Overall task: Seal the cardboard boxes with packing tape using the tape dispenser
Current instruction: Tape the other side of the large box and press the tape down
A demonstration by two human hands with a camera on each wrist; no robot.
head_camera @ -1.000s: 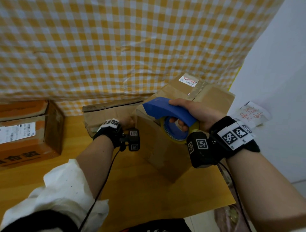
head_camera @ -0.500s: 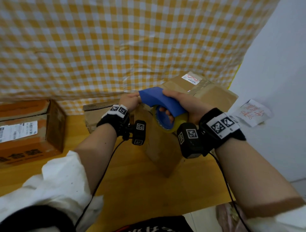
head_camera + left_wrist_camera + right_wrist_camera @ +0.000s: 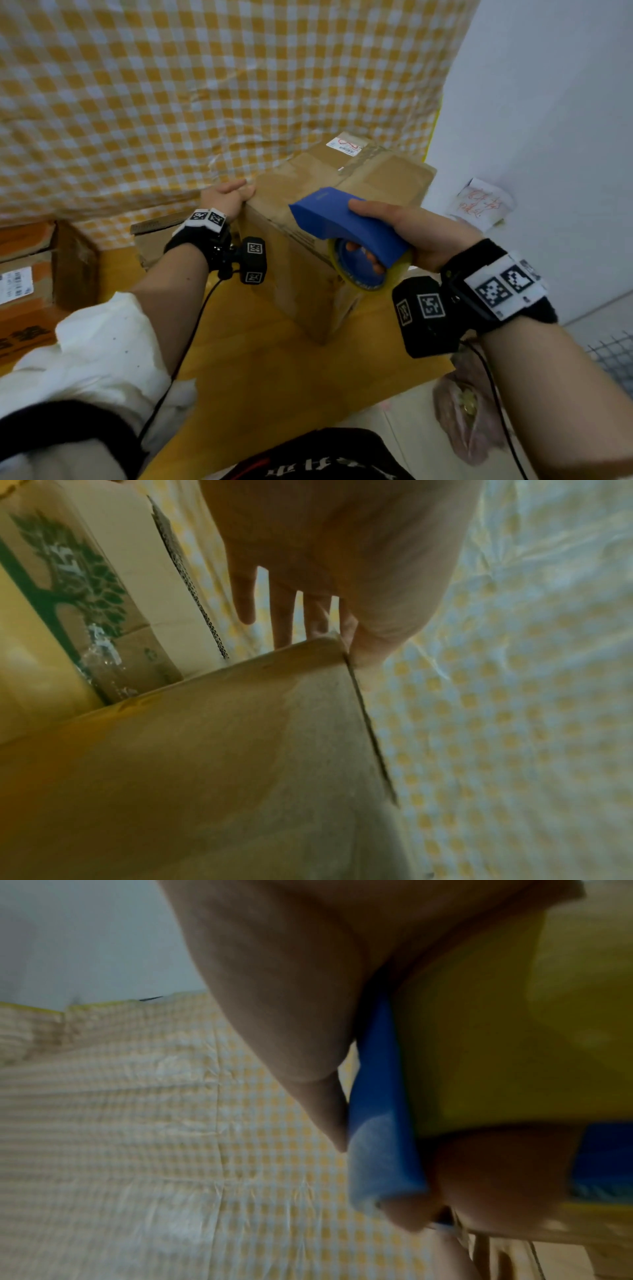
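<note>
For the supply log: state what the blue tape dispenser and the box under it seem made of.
Tape dispenser: apparently moulded plastic, a smooth, matte, uniform blue shell. Box: corrugated cardboard, dull brown and creased; the left wrist view shows the fluted edge.

Head cam is looking down from above at everything. Wrist cams are sitting super close, facing along the fingers toward the far checkered cloth (image 3: 205, 102), which all three are catching.

Left hand (image 3: 342, 561) rests on box (image 3: 205, 750) corner (fingers straight).
</note>
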